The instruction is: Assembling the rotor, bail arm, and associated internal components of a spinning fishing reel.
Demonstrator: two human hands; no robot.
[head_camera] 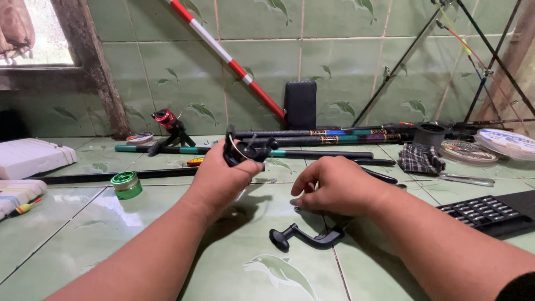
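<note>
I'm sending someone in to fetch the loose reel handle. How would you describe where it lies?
On the green tiled counter, look just below the right hand. The black crank-shaped reel handle lies flat there, alone on a tile, with a rounded knob at its left end, unlike the long rods further back.

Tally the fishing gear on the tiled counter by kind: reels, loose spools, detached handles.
Reels: 2, a black one in the left hand, a red-topped one.
Loose spools: 4.
Detached handles: 1, below the right hand.
Total: 7
</note>
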